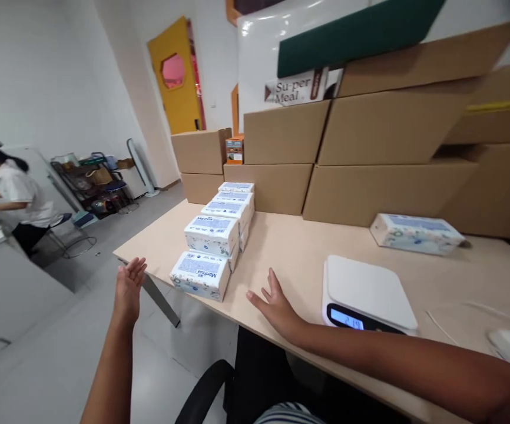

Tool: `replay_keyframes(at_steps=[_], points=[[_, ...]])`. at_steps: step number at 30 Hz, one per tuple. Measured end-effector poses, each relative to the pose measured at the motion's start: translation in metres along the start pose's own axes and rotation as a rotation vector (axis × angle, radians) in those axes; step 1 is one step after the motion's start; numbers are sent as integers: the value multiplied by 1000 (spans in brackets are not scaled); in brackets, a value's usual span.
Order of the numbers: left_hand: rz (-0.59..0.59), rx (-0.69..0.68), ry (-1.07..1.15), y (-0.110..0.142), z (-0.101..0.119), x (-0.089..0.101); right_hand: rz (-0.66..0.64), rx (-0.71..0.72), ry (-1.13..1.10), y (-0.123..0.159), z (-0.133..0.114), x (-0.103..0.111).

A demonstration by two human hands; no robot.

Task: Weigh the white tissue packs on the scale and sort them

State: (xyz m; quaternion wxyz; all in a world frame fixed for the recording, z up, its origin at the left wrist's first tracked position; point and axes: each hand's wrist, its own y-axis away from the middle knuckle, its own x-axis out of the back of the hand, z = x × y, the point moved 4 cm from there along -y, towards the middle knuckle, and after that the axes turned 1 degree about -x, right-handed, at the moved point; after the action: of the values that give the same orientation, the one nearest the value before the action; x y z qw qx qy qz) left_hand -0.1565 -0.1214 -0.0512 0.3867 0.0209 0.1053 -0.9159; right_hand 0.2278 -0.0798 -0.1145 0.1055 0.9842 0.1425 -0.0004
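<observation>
My left hand (129, 285) is raised off the table's left front corner, fingers apart, holding nothing. On the other side of the nearest tissue pack (199, 275), my right hand (277, 306) reaches over the table's front edge with fingers spread and nothing in them. That white and blue "Manhua" pack lies between my two hands, touched by neither. Behind it, several more tissue packs (213, 232) run back in a stacked row. A white digital scale (367, 288) with a lit display sits right of my right hand, its front partly behind my forearm.
Cardboard boxes (277, 185) line the back of the table (277, 241). A single tissue pack (416, 234) lies behind the scale, near a white cable (440, 327). A black chair armrest (206, 388) is below the front edge. Another person (19, 194) sits at the far left.
</observation>
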Motion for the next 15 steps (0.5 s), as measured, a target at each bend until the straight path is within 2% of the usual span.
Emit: replay_keyframes(at_steps=[4, 6, 8, 10, 12, 15], points=[[-144, 81, 119, -10, -15, -17, 196, 121, -14, -2, 18, 3], [-206, 117, 217, -4, -12, -31, 235, 177, -31, 1, 19, 0], [-262, 125, 346, 9, 2, -40, 237, 219, -31, 5, 18, -3], [-270, 59, 453, 21, 24, -38, 238, 244, -34, 9, 17, -3], [-261, -49, 481, 25, 45, -26, 273, 255, -59, 15, 15, 1], [-296, -182, 422, 13, 56, -9, 404, 270, -113, 21, 6, 7]])
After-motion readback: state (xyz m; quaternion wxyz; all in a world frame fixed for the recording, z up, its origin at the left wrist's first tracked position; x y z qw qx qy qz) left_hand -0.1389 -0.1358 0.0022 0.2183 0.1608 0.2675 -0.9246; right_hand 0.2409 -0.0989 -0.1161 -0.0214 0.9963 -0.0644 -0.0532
